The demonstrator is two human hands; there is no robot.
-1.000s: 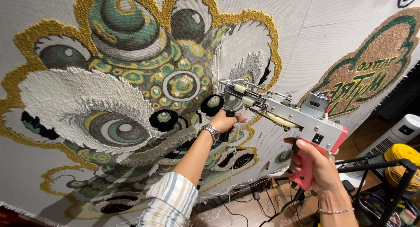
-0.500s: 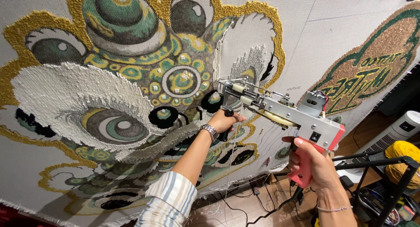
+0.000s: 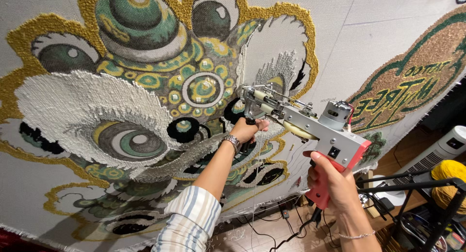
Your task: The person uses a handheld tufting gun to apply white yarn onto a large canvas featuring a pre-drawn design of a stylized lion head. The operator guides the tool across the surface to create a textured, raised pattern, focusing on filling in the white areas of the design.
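Up against the stretched cloth, a tufting gun point(image 3: 310, 123) sits between both hands, its metal nose touching the fabric just beside a white tufted patch with a gold outline. The right hand point(image 3: 335, 184) is wrapped shut around the gun's pinkish-red grip, low and to the right of the frame, with a thin bracelet on the wrist. The left hand point(image 3: 247, 130) is closed on the black front handle under the gun's nose, a metal watch point(image 3: 232, 142) on its wrist and a striped sleeve point(image 3: 189, 223) further down the arm. A thin white yarn strand point(image 3: 254, 184) hangs down from the gun toward the floor.

The tufted rug point(image 3: 121, 101) fills most of the cloth: a lion-like face in green, gold, white and black, with large round eyes (some areas lower down are only outlined). To the right lies a second tufted piece point(image 3: 412, 87) in tan with green lettering. At the lower right stand a white fan point(image 3: 437, 155), a yellow yarn cone point(image 3: 449, 184) and a black stand point(image 3: 412, 189).
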